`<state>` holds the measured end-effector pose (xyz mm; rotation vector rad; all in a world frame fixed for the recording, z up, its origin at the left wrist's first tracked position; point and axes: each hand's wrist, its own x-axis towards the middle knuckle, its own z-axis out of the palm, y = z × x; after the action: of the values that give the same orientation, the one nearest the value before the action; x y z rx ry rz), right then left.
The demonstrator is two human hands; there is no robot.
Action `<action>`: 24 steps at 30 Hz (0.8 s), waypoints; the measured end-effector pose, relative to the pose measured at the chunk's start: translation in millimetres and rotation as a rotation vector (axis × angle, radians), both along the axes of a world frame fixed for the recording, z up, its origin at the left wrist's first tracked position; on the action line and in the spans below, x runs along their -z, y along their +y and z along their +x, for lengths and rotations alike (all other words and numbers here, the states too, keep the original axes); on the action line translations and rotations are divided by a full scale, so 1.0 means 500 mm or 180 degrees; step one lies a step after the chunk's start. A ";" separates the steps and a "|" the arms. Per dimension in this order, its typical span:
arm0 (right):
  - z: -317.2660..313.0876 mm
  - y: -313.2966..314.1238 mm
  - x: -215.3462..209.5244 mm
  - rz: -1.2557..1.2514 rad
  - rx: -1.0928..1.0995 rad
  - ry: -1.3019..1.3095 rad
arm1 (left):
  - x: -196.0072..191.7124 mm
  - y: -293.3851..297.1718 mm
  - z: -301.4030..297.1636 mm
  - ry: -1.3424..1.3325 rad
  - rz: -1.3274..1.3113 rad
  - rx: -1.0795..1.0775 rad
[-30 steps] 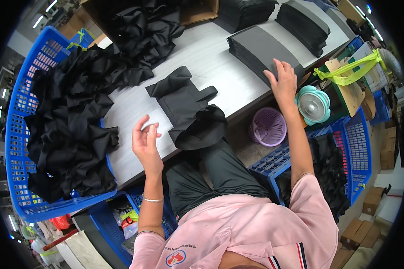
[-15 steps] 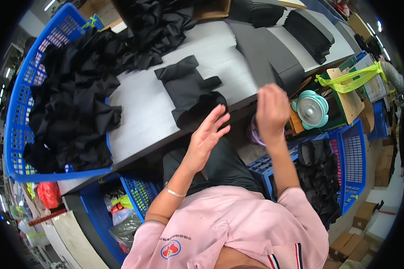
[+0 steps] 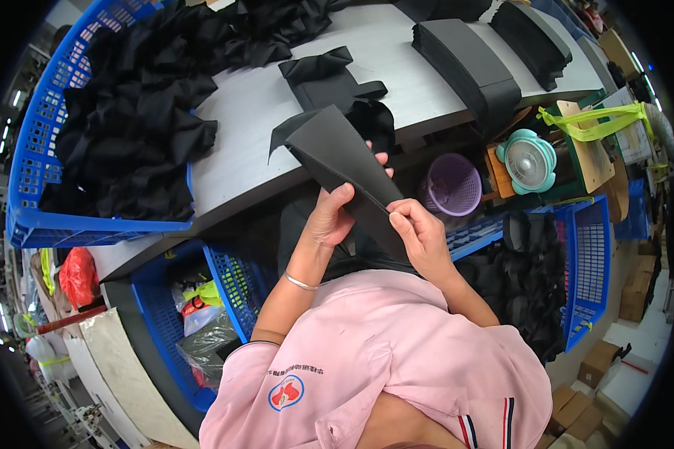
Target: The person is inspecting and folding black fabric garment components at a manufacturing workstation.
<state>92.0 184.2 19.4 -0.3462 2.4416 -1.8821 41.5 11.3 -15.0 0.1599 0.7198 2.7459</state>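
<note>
A flat black fabric piece (image 3: pixel 329 146) is held up in front of my chest, above the near edge of the grey table (image 3: pixel 240 150). My left hand (image 3: pixel 329 217) grips it from below, thumb on top. Pinching its lower right edge is my right hand (image 3: pixel 419 232). More black fabric pieces (image 3: pixel 329 82) lie on the table just beyond. A blue basket (image 3: pixel 34 172) on the table's left is heaped with crumpled black fabric (image 3: pixel 127 127).
Stacks of black pieces (image 3: pixel 468 63) stand at the table's far right. Below the table edge are a purple basket (image 3: pixel 453 183), a small teal fan (image 3: pixel 528 161), and blue crates (image 3: pixel 584 262), one holding black fabric. Cardboard boxes (image 3: pixel 591 374) sit on the floor at right.
Both hands came together from apart and took hold of a black fabric piece, lifting it off the table toward my chest.
</note>
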 end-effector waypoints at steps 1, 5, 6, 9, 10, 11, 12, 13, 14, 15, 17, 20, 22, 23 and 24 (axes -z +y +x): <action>0.006 0.002 0.001 0.0306 0.0150 0.0019 | 0.002 -0.004 0.008 -0.0009 0.0003 -0.0003; 0.020 -0.011 0.029 0.0795 0.0770 0.0804 | 0.012 -0.010 0.026 -0.0717 -0.0322 -0.0221; 0.011 -0.006 0.028 0.1512 0.0848 0.1644 | 0.022 -0.012 0.029 -0.0691 -0.0438 -0.0233; 0.012 -0.025 0.005 0.1012 0.0518 0.0939 | 0.029 -0.004 0.041 -0.0517 -0.0685 -0.0239; 0.016 -0.027 0.014 0.0673 0.0367 0.0518 | 0.021 0.005 0.047 -0.0369 -0.0821 -0.0225; 0.020 -0.021 0.014 0.0677 0.0356 0.0524 | 0.011 0.014 0.054 -0.0310 -0.0826 -0.0286; 0.020 -0.008 0.015 0.0734 0.0206 0.0203 | 0.012 0.011 0.050 -0.0297 -0.0713 -0.0408; 0.021 0.007 0.015 0.0796 0.0066 -0.0128 | 0.014 0.008 0.047 -0.0289 -0.0598 -0.0517; 0.022 0.023 0.033 0.0955 0.0236 0.0288 | 0.027 -0.012 0.042 -0.0375 -0.0649 -0.0563; 0.019 0.045 0.039 0.0986 0.0187 0.0347 | 0.048 -0.038 0.038 -0.0468 -0.0701 -0.0612; 0.016 0.084 0.030 0.1028 -0.0050 0.0135 | 0.041 -0.062 0.019 -0.0118 -0.0807 -0.0822; 0.015 0.119 0.037 0.1332 -0.0032 0.0590 | 0.056 -0.089 0.027 -0.0164 -0.1336 -0.0773; 0.008 0.144 0.045 0.1827 -0.0048 0.1176 | 0.029 -0.099 0.037 -0.0351 -0.0916 -0.0045; 0.001 0.158 0.045 0.1832 -0.0050 0.1154 | 0.024 -0.107 0.035 -0.0372 -0.0913 -0.0036; -0.004 0.170 0.043 0.2037 -0.0093 0.1363 | 0.019 -0.118 0.035 -0.0708 -0.0712 0.0133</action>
<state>90.0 269.4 -1.9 -0.7912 3.0992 -0.9857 58.8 -47.8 -24.6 -0.1739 0.9387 2.5659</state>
